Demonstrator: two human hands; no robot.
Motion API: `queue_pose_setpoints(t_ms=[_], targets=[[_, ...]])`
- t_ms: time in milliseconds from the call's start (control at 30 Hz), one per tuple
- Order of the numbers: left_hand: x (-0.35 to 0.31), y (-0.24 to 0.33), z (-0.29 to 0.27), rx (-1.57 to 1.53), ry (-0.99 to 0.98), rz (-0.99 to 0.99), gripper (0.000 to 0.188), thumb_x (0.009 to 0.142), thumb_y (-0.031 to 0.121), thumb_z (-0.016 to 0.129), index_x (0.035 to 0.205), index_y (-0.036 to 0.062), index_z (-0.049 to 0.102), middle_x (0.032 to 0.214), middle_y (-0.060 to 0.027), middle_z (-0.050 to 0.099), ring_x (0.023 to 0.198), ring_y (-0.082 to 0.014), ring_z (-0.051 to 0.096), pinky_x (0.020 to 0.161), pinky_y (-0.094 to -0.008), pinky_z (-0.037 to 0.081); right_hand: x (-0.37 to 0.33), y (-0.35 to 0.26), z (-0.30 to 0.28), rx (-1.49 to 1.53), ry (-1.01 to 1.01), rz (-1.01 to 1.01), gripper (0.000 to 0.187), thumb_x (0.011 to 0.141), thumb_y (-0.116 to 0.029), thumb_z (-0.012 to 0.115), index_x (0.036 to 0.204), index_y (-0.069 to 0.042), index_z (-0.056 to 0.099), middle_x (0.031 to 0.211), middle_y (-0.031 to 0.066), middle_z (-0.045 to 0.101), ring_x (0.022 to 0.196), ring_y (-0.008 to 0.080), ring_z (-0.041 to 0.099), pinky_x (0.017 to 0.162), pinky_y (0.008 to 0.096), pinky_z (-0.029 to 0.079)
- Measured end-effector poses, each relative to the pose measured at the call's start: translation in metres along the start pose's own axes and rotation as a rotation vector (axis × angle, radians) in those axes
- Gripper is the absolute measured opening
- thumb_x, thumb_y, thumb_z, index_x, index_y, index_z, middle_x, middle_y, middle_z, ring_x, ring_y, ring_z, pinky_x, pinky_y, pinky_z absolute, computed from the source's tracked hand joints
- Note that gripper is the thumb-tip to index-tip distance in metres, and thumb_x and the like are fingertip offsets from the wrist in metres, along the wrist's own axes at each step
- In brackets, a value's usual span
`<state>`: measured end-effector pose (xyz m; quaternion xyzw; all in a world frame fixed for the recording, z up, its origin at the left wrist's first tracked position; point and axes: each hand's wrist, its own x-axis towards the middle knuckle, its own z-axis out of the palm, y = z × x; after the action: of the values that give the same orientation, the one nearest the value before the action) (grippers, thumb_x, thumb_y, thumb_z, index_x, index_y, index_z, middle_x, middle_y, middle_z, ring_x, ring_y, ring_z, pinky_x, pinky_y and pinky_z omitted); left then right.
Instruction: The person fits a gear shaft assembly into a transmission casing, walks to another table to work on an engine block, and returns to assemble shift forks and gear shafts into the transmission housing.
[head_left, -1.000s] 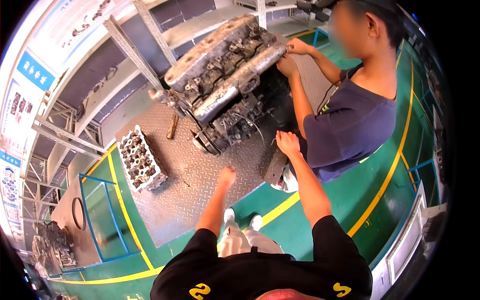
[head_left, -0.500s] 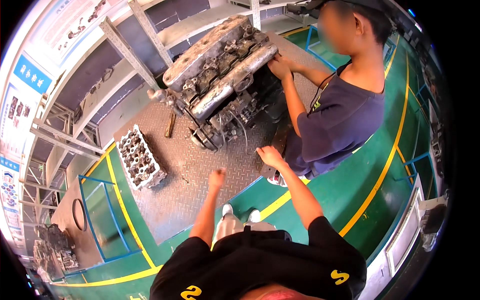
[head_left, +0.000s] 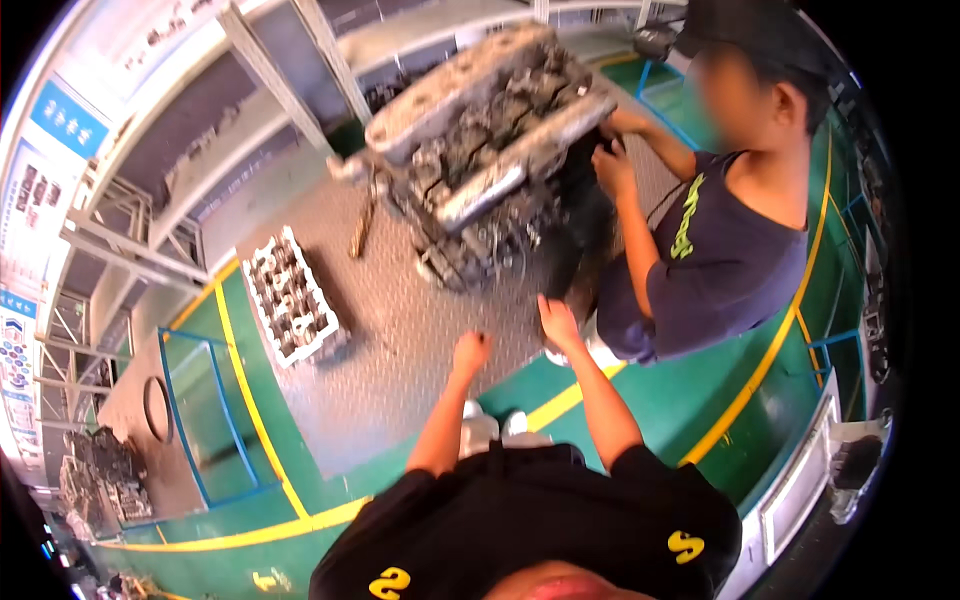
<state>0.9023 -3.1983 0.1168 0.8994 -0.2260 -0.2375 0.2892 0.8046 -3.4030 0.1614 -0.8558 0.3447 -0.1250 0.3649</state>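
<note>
A large, grimy engine (head_left: 485, 140) stands on the patterned metal-topped platform (head_left: 390, 330) ahead of me. My left hand (head_left: 473, 352) is held over the platform's near part, fingers curled; a small dark spot shows at them, too blurred to name. My right hand (head_left: 557, 322) is nearer the engine's lower right side, apart from it, with at least one finger stretched out and nothing visible in it. Left on the platform lies a cylinder head (head_left: 292, 297) with a pale rim and dark parts. A narrow brownish piece (head_left: 362, 228) lies between it and the engine.
A co-worker in a dark shirt (head_left: 700, 270) stands close at my right, a hand (head_left: 614, 170) beside the engine's right end. Metal shelving (head_left: 265, 75) rises behind the platform. A blue frame (head_left: 215, 420) stands at left on the green floor (head_left: 690, 400) with yellow lines.
The view has shifted, so the engine appears farther right. My hands are closer together. One of the co-worker's hands has lifted off the engine's end, fingers bent.
</note>
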Motion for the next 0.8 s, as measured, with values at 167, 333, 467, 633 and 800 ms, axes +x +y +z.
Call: queue_pose_setpoints(t_ms=[167, 333, 467, 633, 800], targets=[[0.022, 0.004, -0.002, 0.083, 0.048, -0.048, 0.032, 0.086, 0.036, 0.058, 0.097, 0.0088, 0.071, 0.089, -0.0207, 0.068, 0.083, -0.0431, 0.065, 0.079, -0.0499, 0.053, -0.005, -0.034, 0.064, 0.084, -0.019, 0.143, 0.061, 0.099, -0.047, 0.034, 0.079, 0.002, 0.065, 0.082, 0.0279, 0.062, 0.083, 0.0496, 0.059, 0.075, 0.0564, 0.046], [0.047, -0.029, -0.070, 0.280, 0.112, 0.025, 0.026, 0.086, 0.033, 0.056, 0.087, 0.0120, 0.071, 0.084, -0.0185, 0.069, 0.080, -0.0381, 0.068, 0.071, -0.0504, 0.054, -0.021, -0.028, 0.100, 0.300, -0.070, 0.207, 0.059, 0.098, -0.048, 0.041, 0.076, 0.006, 0.055, 0.076, 0.0306, 0.056, 0.078, 0.0495, 0.058, 0.065, 0.0513, 0.043], [0.109, -0.034, -0.145, 0.448, 0.230, 0.040, 0.023, 0.090, 0.020, 0.047, 0.083, 0.0075, 0.066, 0.080, -0.0182, 0.069, 0.077, -0.0359, 0.069, 0.064, -0.0482, 0.055, -0.013, -0.015, 0.091, 0.198, 0.005, 0.181, 0.055, 0.099, -0.043, 0.041, 0.076, 0.006, 0.055, 0.071, 0.0288, 0.054, 0.071, 0.0477, 0.056, 0.062, 0.0494, 0.041], [0.103, -0.038, -0.118, 0.385, 0.189, 0.008, 0.022, 0.089, 0.019, 0.048, 0.086, 0.0061, 0.065, 0.081, -0.0182, 0.069, 0.077, -0.0359, 0.069, 0.065, -0.0474, 0.055, -0.017, -0.017, 0.072, 0.209, -0.096, 0.234, 0.051, 0.099, -0.040, 0.043, 0.083, 0.005, 0.060, 0.077, 0.0288, 0.058, 0.078, 0.0477, 0.058, 0.067, 0.0517, 0.043], [0.061, -0.031, -0.086, 0.343, -0.125, 0.153, 0.023, 0.086, 0.025, 0.054, 0.091, 0.0061, 0.067, 0.090, -0.0222, 0.068, 0.085, -0.0343, 0.069, 0.070, -0.0490, 0.055, -0.020, -0.019, 0.071, 0.147, 0.042, 0.131, 0.051, 0.100, -0.040, 0.042, 0.080, 0.004, 0.057, 0.059, 0.0151, 0.048, 0.055, 0.0257, 0.050, 0.058, 0.0405, 0.042]])
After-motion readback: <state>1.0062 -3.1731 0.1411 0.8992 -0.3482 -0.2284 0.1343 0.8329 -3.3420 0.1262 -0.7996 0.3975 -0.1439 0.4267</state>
